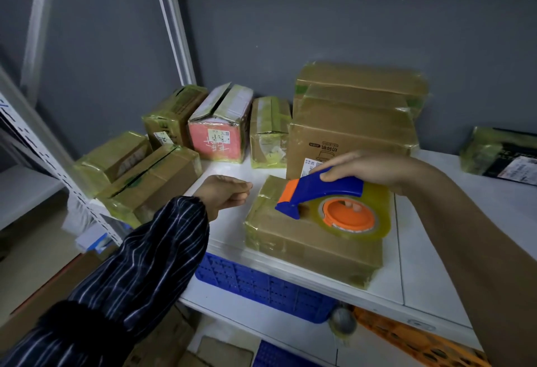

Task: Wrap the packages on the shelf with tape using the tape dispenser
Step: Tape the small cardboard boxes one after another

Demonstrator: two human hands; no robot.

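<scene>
Both busy: your right grip clamps the tape dispenser over the front package, left grip fisted together at its nine o'clock.

The tall brown carton at centre carries printed Chinese characters, upside down, and its white label shows "40 28". The pink box at upper centre-left bears red handwritten characters, too blurred to read. Left of it, the small sticker shows digits like "35".

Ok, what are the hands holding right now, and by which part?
Right hand grips the tape dispenser by its blue handle, over the front package. Left hand is curled, nothing visible in it.
</scene>
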